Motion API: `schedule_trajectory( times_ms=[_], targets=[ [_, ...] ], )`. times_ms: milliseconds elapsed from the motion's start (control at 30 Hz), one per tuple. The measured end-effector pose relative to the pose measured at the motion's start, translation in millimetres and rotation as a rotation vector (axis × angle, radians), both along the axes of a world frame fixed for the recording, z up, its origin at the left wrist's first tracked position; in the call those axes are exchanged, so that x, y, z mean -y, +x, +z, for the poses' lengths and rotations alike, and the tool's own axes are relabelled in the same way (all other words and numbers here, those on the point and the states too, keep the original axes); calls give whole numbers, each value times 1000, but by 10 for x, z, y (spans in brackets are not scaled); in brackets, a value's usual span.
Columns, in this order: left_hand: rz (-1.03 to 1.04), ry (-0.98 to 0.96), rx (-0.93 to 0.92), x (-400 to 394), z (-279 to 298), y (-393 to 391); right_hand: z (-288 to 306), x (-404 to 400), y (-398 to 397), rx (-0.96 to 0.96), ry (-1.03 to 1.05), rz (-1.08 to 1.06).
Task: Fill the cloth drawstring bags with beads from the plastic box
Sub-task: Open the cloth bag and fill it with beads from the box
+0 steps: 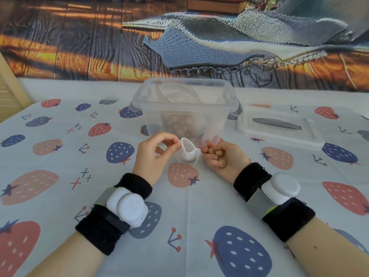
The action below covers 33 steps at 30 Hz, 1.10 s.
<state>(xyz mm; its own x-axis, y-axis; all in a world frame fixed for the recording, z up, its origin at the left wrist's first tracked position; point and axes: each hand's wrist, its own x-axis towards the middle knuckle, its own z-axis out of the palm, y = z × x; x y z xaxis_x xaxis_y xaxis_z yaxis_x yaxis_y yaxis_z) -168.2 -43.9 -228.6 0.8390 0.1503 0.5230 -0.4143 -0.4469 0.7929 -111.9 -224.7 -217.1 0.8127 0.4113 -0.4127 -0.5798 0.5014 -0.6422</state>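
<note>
My left hand [152, 156] pinches the rim of a small white cloth drawstring bag [187, 151] between thumb and forefinger, holding its mouth open and turned toward my right hand [223, 157]. The bag hangs just above the table [60, 148], in front of the plastic box [184, 108]. A thin white drawstring [197, 156] trails from the bag's right edge.

My right hand is palm up, fingers [211, 151] curled around several tan beads [219, 153], just beside the bag's mouth. Cannot tell whether the fingertips touch the cloth.

The clear plastic box stands open, centre of the table, just beyond both hands. More tan beads lie in its bottom; pale cloth with a red thread [162, 92] shows through the upper wall. Its lid [279, 126] lies flat on the table to the right, grey handle up.

The table carries a pale cover printed with red, blue and orange strawberries. Black wristbands with white devices [127, 206] sit on both my forearms. A printed backdrop [79, 37] of wood planks and a knitted blanket hangs behind.
</note>
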Motion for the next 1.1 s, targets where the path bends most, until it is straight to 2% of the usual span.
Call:
schedule_trajectory(
  times_ms=[100, 200, 300, 433, 500, 733, 900, 1100],
  targets=[
    [-6, -23, -2, 4, 4, 0, 21, 10, -15, 0, 8, 58],
    [-1, -26, 16, 5, 11, -12, 29, -8, -50, 123, -120, 123],
    [20, -37, 25, 2, 16, -17, 11, -65, -95, 344, -343, 23],
    [17, -41, 17, 7, 19, -21, -31, -118, -117, 623, -590, -295],
    [5, -40, 12, 5, 16, -23, -47, -122, -134, 743, -645, -382],
    [-5, -5, 20, 2, 20, -27, 1, -144, -295, 1226, -640, -293],
    [7, 7, -2, 1, 20, -22, -27, -141, -297, 1367, -668, -257],
    [-9, -48, -23, 29, 36, -35, -54, -154, -269, 1340, -703, -229]
  ],
)
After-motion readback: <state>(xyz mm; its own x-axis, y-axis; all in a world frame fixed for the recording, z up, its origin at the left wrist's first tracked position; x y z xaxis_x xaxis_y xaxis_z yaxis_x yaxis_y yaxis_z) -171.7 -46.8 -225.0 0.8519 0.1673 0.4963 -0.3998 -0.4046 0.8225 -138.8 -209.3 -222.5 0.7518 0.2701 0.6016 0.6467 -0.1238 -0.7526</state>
